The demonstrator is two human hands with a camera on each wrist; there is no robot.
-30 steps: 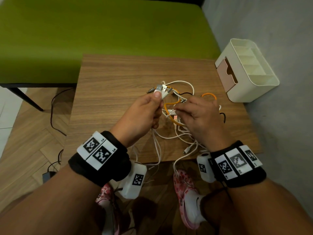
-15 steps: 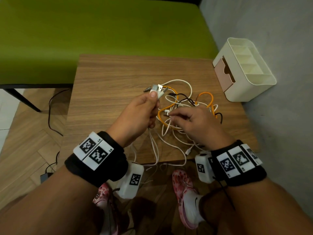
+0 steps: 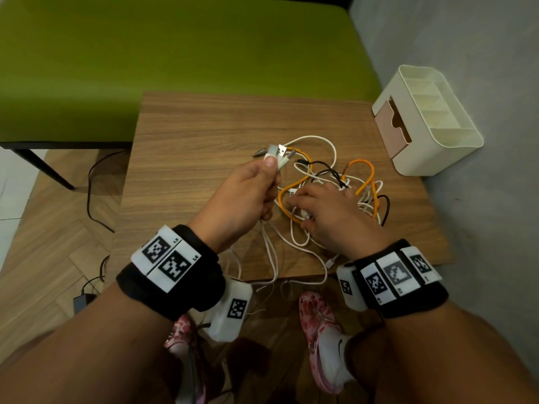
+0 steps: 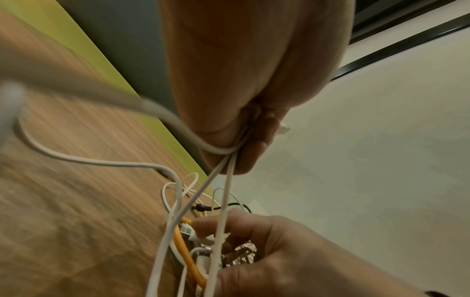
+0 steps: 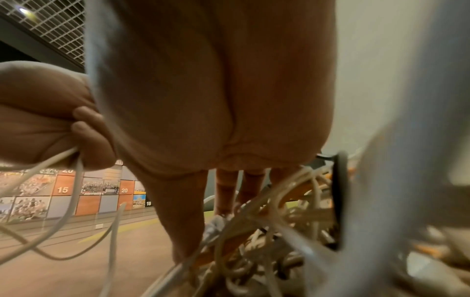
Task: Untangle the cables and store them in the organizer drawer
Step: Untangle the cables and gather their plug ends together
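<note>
A tangle of white, orange and black cables (image 3: 335, 182) lies on the wooden table (image 3: 204, 126). My left hand (image 3: 253, 188) grips several white cable ends, their USB plugs (image 3: 278, 153) sticking out above the thumb. White cables hang from that fist (image 4: 229, 152). My right hand (image 3: 326, 211) lies on the tangle, thumb and fingertips (image 4: 203, 227) pinching a white cable at its plug beside the orange cable (image 3: 284, 205). In the right wrist view the fingers (image 5: 226, 191) reach down among the cables. The cream organizer (image 3: 437, 147) with its pink drawer (image 3: 389, 126) stands at the table's right edge.
A green bench (image 3: 175, 48) runs behind the table. A grey wall (image 3: 481, 39) stands just right of the organizer. White cable loops hang over the table's near edge (image 3: 274, 275). A black cord (image 3: 93, 193) and adapter lie on the floor at left.
My right hand has come down onto the tangle. The orange and black loops have spread out to the right. My left hand keeps its grip on the plugs.
</note>
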